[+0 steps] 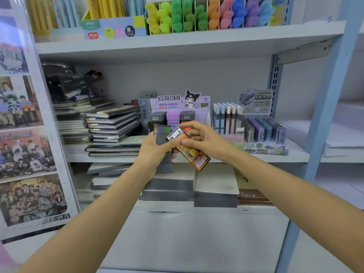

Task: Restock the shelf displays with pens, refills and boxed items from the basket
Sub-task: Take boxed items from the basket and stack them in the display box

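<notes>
Before the shelf [110, 158], left hand [155, 148] fingers curl round a dark box [162, 133]; right hand [204, 138] fingers pinch an orange box [194, 154].

To my left stands a tall panel of group photo prints [29, 150] under clear film. On the middle shelf [297, 157], near the panel, lies a slanting stack of dark notebooks [112, 123]. The shelf below holds grey-edged notebook piles [169, 191] and a brown-edged pile [254, 198]. At my right rises a pale blue upright post [327, 107], with white paper stacks [342, 142] beyond it.
</notes>
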The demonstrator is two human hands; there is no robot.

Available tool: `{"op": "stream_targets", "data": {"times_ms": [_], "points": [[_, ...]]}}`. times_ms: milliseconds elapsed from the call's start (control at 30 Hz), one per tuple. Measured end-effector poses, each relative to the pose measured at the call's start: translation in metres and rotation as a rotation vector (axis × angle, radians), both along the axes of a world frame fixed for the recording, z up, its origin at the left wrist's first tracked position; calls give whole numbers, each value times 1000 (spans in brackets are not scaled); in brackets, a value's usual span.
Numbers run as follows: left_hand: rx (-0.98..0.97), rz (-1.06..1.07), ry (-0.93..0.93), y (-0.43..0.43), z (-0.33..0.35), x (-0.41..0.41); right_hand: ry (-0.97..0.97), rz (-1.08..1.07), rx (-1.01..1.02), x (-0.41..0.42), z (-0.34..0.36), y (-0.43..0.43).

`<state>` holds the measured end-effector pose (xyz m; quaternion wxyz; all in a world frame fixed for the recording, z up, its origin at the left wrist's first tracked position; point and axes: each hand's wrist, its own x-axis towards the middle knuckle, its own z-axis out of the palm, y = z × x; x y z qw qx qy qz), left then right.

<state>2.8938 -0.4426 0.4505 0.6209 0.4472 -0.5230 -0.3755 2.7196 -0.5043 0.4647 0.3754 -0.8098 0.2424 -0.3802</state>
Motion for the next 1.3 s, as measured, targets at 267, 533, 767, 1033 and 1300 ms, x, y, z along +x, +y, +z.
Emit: {"op": "stream_targets", "data": {"times_ms": [267,533,767,1033,1300], "points": [[91,-27,190,-7,2,3,-197,-229,-83,-8,15,-8],[33,-17,152,-9,-13,20,-369,-321,-230,1,27,-30],[10,-7,173,-13,-20,22,-178,-342,-278,14,14,-44],[26,-35,188,-14,-23,25,-6,-315,-312,10,26,-49],[35,-43,173,-18,-23,24,30,-429,-385,14,20,-55]]}}
